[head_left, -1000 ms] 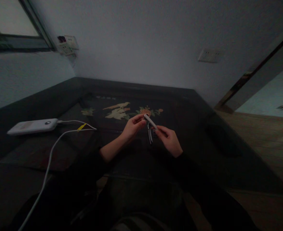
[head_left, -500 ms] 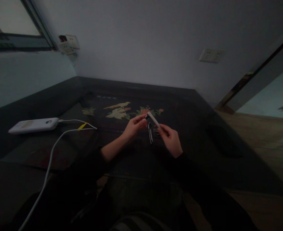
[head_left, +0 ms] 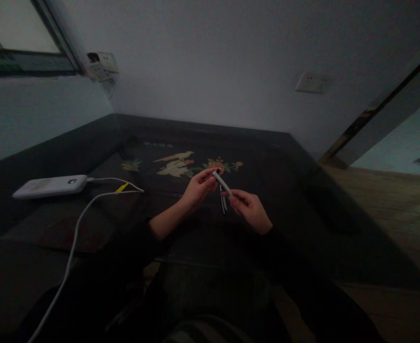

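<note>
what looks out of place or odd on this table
Nothing is spilled or visibly damaged. One loose end: a white cable trails from beside the power bank off the near table edge. Both hands, left hand and right hand, hold a white stick.

Left hand (head_left: 197, 189) and right hand (head_left: 249, 207) pinch (fingertips together).

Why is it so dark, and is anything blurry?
Head view: dim room, so the dark table swallows detail; the left hand and right hand holding a white stick look soft and grainy; the white power bank stands out; walls bend near the edges.
</note>
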Motion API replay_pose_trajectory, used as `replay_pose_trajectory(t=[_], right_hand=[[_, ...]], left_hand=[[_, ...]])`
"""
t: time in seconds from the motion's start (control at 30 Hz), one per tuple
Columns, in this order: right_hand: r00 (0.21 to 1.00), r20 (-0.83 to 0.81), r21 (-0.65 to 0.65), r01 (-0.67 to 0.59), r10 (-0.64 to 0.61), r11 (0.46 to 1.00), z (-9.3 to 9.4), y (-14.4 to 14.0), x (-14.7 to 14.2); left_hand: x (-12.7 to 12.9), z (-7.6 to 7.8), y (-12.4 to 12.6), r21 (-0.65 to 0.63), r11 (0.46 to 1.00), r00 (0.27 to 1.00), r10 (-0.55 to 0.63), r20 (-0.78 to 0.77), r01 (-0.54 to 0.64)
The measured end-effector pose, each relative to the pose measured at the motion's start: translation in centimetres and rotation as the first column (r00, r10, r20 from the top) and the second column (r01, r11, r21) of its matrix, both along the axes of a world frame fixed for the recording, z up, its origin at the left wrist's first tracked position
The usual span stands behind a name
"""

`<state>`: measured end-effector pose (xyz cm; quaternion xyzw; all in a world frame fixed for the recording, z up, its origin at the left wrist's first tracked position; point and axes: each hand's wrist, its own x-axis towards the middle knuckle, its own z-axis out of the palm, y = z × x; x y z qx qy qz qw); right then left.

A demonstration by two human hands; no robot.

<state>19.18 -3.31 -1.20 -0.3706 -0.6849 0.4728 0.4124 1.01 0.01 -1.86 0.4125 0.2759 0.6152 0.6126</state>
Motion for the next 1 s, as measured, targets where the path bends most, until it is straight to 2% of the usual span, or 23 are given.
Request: replay_pose_trajectory(t=[0.1, 0.27, 0.4, 0.57, 0.87, 1.0], right_hand=[[0.999, -0.048, -0.038, -0.015, 0.014, 0.999, -0.03, 0.27, 0.06], [0.997, -0.017, -0.025, 0.076, -0.076, 0.997, 0.21, 0.6, 0.11], [0.987, 0.041, 0.044, 0.156, -0.158, 0.987, 0.2, 0.69, 0.2], [0.973, 0.024, 0.159, 0.221, -0.228, 0.962, -0.14, 0.63, 0.21], [0.991, 0.051, 0.156, 0.116, -0.125, 0.981, 0.12, 0.07, 0.11], [0.997, 0.058, 0.05, 0.041, -0.044, 0.998, 0.2, 0.08, 0.13]], left_hand=[[0.02, 0.0, -0.03, 0.021, 0.999, 0.999, -0.03, -0.019, 0.03], [0.12, -0.01, -0.17, -0.029, 0.999, 0.999, -0.031, -0.013, 0.03], [0.14, 0.02, -0.22, -0.041, 0.999, 1.0, -0.021, -0.002, 0.021], [0.17, 0.14, -0.35, -0.033, 0.999, 1.0, -0.028, 0.004, 0.028], [0.25, 0.14, -0.28, -0.033, 0.999, 0.999, -0.018, 0.034, 0.019], [0.28, 0.23, -0.12, -0.055, 0.998, 1.0, 0.008, 0.029, -0.006]])
